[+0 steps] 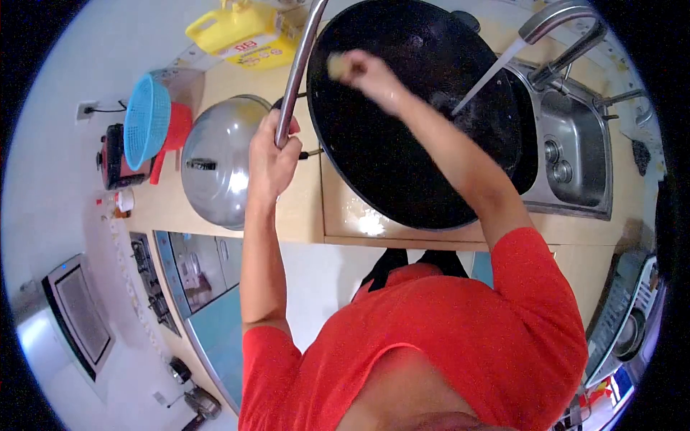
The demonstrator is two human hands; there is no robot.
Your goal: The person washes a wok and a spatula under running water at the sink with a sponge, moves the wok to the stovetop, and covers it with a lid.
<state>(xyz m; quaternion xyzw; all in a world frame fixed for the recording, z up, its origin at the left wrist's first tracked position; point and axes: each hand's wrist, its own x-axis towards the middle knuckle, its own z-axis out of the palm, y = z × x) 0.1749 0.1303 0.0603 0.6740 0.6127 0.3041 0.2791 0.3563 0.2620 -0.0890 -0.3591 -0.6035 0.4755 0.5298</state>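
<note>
A large black wok (402,165) lies tilted over the counter and the edge of the sink. My left hand (272,161) is closed around a long metal handle (300,61) at the wok's left side; how the two join is hidden. Inside the wok, near its upper left wall, my right hand (366,75) pinches a small yellowish sponge (337,66), blurred by motion. From the curved faucet (557,21) a stream of water (492,75) runs into the wok, right of my right forearm.
A domed steel lid (226,161) rests left of the wok. Behind it stand a yellow jug (248,36), a blue basket (147,121) and a red container (177,126). The steel sink (575,144) is at right, a dish rack (624,316) at lower right.
</note>
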